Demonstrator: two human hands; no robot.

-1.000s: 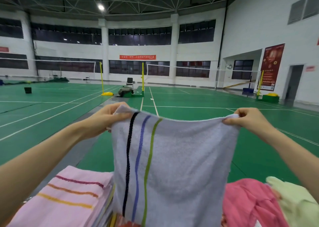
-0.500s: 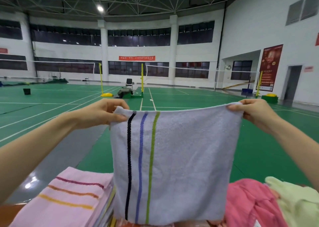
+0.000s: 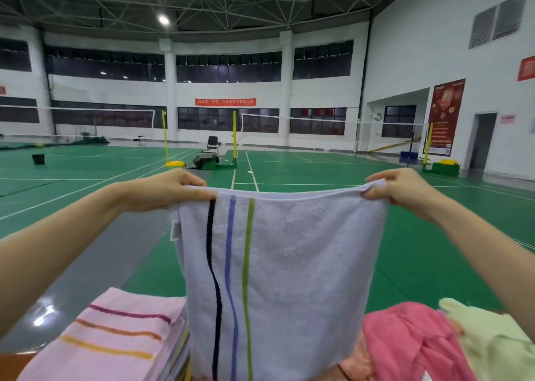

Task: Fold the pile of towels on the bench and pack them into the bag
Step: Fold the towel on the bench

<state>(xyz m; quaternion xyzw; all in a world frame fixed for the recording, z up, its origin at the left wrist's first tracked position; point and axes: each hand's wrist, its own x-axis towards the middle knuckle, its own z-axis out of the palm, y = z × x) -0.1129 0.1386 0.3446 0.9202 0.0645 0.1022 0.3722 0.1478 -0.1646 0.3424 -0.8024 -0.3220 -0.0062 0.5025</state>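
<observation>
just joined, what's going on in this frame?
A person is partway through folding towels in a badminton hall. The left hand and right hand each pinch a top corner of a pale blue towel, which hangs spread out in front of them. Lower left, a pink striped towel tops a folded stack. Lower right, a pink towel and a pale green towel lie crumpled, not yet folded. No bag is in view.

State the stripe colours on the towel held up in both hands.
Black, blue and green, running down the pale towel; seen in the head view.
</observation>
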